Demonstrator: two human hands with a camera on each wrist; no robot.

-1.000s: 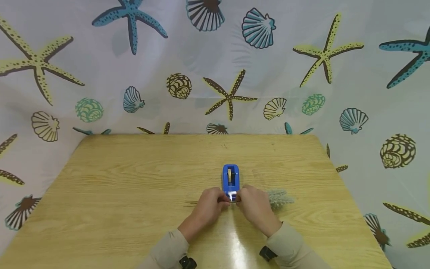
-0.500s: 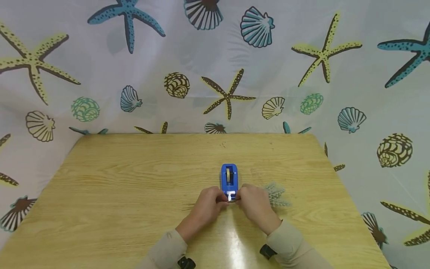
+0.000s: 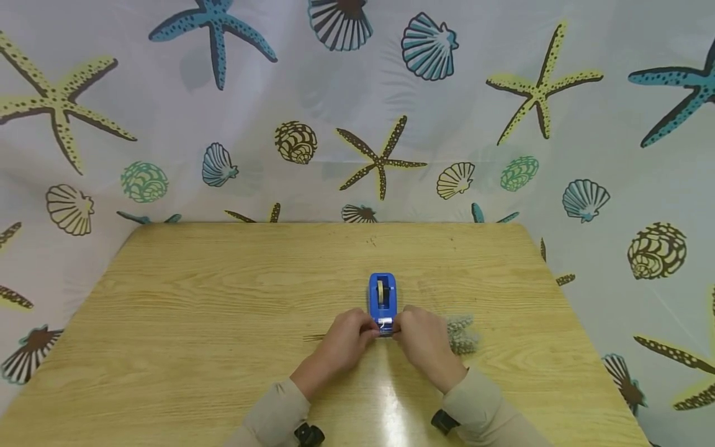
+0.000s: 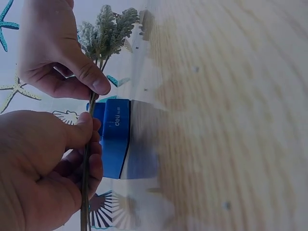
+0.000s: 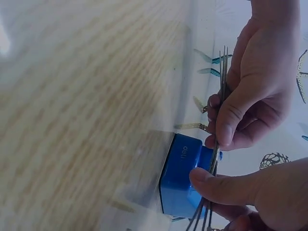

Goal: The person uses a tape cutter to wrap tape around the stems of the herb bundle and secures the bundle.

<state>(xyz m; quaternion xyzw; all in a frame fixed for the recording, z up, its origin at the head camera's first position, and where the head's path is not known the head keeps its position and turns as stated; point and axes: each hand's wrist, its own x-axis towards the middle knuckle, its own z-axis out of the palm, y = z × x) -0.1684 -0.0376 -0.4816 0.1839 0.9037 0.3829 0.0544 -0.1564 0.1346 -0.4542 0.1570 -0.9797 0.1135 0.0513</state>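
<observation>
Both hands hold a bunch of thin dark stems [image 4: 85,192] with fuzzy pale green flower heads [image 3: 461,334], level above the table. My left hand [image 3: 345,338] pinches the stems between thumb and fingers, their bare ends [image 3: 314,338] poking out to its left. Close beside it, my right hand [image 3: 423,340] pinches the same bunch nearer the flower heads. Right behind the fingertips stands a blue tape dispenser [image 3: 382,298] with a roll of tape [image 3: 381,292] in it. A short strip of clear tape [image 3: 384,323] shows at its front, between the hands.
The wooden table [image 3: 223,298] reaches back to a pale curtain [image 3: 251,112] printed with starfish and shells, which also hangs along both sides. Dark wrist cameras sit on both sleeves.
The flower heads and stem ends have shifted as the bunch turned in the fingers. The tape strip between the hands looks shorter and more curled. Both hands stay at the dispenser's front.
</observation>
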